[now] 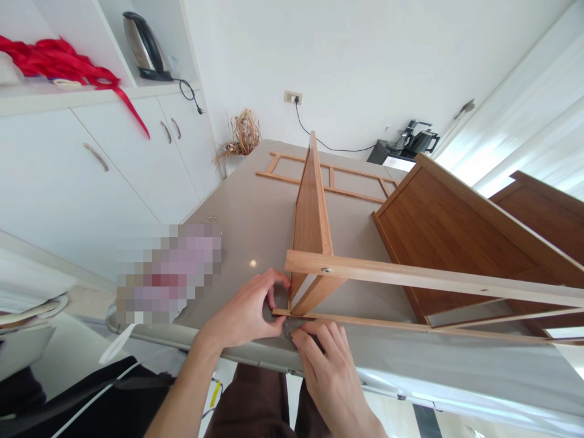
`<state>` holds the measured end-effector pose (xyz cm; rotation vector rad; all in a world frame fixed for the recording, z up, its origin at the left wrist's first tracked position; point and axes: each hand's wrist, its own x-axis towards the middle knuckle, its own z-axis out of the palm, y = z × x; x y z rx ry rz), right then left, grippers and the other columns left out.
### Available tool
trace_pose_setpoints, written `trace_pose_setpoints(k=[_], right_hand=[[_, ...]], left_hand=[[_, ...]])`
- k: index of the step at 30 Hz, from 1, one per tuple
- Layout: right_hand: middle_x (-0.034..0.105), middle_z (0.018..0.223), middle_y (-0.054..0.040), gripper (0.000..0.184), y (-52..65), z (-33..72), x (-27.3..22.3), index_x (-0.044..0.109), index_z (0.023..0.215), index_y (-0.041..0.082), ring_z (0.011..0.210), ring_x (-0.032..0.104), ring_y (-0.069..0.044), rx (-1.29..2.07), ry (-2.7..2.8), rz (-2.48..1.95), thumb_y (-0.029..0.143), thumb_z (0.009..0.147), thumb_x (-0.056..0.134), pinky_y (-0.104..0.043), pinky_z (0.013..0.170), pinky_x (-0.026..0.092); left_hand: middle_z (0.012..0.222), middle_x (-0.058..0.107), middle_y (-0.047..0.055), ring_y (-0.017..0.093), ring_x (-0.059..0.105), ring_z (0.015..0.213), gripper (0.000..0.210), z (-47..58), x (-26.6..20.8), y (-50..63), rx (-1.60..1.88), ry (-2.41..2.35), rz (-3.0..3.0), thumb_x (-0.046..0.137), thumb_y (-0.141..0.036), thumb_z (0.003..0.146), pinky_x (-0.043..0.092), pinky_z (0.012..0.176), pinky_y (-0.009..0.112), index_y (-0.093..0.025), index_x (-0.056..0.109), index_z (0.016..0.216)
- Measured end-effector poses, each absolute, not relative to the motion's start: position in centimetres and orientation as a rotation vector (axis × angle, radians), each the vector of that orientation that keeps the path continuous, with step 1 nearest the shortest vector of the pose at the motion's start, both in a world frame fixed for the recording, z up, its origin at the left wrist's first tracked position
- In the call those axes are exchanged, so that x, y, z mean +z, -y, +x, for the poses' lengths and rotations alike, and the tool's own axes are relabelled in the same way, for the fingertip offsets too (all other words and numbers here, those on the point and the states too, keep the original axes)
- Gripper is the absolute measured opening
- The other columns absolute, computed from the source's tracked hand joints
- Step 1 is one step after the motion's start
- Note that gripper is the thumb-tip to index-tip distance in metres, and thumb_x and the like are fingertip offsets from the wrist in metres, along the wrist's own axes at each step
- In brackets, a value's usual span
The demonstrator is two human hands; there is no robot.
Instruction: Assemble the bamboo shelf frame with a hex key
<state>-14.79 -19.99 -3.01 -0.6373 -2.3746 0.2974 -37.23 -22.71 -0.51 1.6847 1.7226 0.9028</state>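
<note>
A wooden shelf unit [410, 274] rests on its side on the grey table [246, 225]. Its upright board [310, 207] meets the frame's two long rails at the near left corner. My left hand [244, 307] grips that corner, fingers behind the board's edge and thumb at the end of the lower rail [356, 319]. Just right of the thumb, the fingers of my right hand [326, 353] are closed close against the rail's outer face. A small, thin shiny piece shows at their tips, too small to name. A metal screw head [326, 270] sits in the upper rail.
A loose wooden ladder-like frame [351, 193] lies farther back on the table. Wide wooden panels [456, 237] stand to the right. A blurred-out patch [173, 274] covers the table's left edge. Behind are dried plants [245, 131], a kettle [148, 48] and red ribbon [59, 61].
</note>
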Motion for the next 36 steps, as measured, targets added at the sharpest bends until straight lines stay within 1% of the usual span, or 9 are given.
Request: trace_pose_setpoints(k=[5, 8, 12, 17, 21, 28, 33, 36], right_hand=[[0.058, 0.098, -0.0053, 0.031, 19.7, -14.6, -2.9, 0.065, 0.114, 0.018, 0.088, 0.049, -0.020, 0.199, 2.414, -0.662, -0.003, 0.098, 0.048, -0.034, 0.080, 0.039], [0.056, 0.100, -0.0060, 0.030, 19.6, -14.7, -3.0, 0.065, 0.113, 0.020, 0.091, 0.049, -0.021, 0.188, 2.450, -0.706, -0.001, 0.099, 0.048, -0.035, 0.081, 0.041], [0.054, 0.099, -0.0060, 0.028, 19.6, -15.0, -2.9, 0.066, 0.111, 0.020, 0.091, 0.049, -0.022, 0.165, 2.447, -0.714, 0.001, 0.100, 0.048, -0.035, 0.079, 0.041], [0.055, 0.099, -0.0063, 0.029, 19.8, -15.1, -2.6, 0.066, 0.113, 0.021, 0.091, 0.050, -0.022, 0.179, 2.448, -0.729, 0.002, 0.101, 0.048, -0.035, 0.078, 0.043], [0.056, 0.102, -0.0071, 0.031, 20.0, -15.3, -2.6, 0.066, 0.113, 0.021, 0.093, 0.051, -0.022, 0.168, 2.430, -0.740, 0.000, 0.099, 0.047, -0.036, 0.081, 0.046], [0.057, 0.101, -0.0073, 0.034, 20.1, -15.7, -2.9, 0.066, 0.114, 0.021, 0.090, 0.054, -0.022, 0.131, 2.390, -0.707, -0.003, 0.096, 0.048, -0.036, 0.081, 0.047], [0.057, 0.100, -0.0074, 0.032, 19.9, -15.5, -3.0, 0.065, 0.113, 0.020, 0.089, 0.054, -0.021, 0.130, 2.392, -0.677, -0.001, 0.097, 0.047, -0.035, 0.079, 0.048], [0.058, 0.099, -0.0075, 0.031, 19.9, -15.6, -2.6, 0.065, 0.112, 0.020, 0.087, 0.054, -0.021, 0.109, 2.389, -0.677, 0.000, 0.099, 0.046, -0.034, 0.077, 0.049]], left_hand=[[0.092, 0.061, -0.003, 0.018, 0.061, 0.083, 0.048, -37.3, -0.6, 22.8, 0.908, -1.717, 1.703, 0.072, -0.014, 0.073, 0.049, 0.081, 0.032, -0.026, 0.056, 0.117], [0.091, 0.062, -0.003, 0.018, 0.062, 0.083, 0.050, -37.2, -0.6, 22.7, 0.909, -1.729, 1.697, 0.073, -0.014, 0.072, 0.049, 0.081, 0.032, -0.025, 0.057, 0.118], [0.094, 0.064, -0.002, 0.018, 0.062, 0.083, 0.048, -37.2, -0.6, 22.7, 0.920, -1.723, 1.694, 0.073, -0.013, 0.072, 0.050, 0.081, 0.032, -0.025, 0.058, 0.116], [0.092, 0.064, -0.002, 0.018, 0.063, 0.083, 0.051, -37.2, -0.7, 22.8, 0.925, -1.730, 1.687, 0.073, -0.013, 0.072, 0.050, 0.080, 0.032, -0.025, 0.058, 0.118], [0.097, 0.067, -0.002, 0.018, 0.063, 0.082, 0.051, -37.2, -0.6, 22.7, 0.945, -1.711, 1.692, 0.073, -0.013, 0.071, 0.051, 0.082, 0.033, -0.025, 0.058, 0.117], [0.100, 0.068, -0.001, 0.017, 0.062, 0.080, 0.049, -37.1, -0.3, 22.7, 0.959, -1.713, 1.684, 0.073, -0.011, 0.068, 0.051, 0.081, 0.033, -0.025, 0.060, 0.113], [0.109, 0.070, 0.001, 0.017, 0.062, 0.081, 0.049, -37.1, -0.4, 22.8, 0.963, -1.684, 1.681, 0.073, -0.010, 0.069, 0.051, 0.082, 0.034, -0.025, 0.059, 0.114], [0.108, 0.069, 0.000, 0.017, 0.061, 0.080, 0.049, -37.2, -0.5, 22.8, 0.968, -1.684, 1.693, 0.072, -0.011, 0.069, 0.051, 0.083, 0.035, -0.025, 0.058, 0.114]])
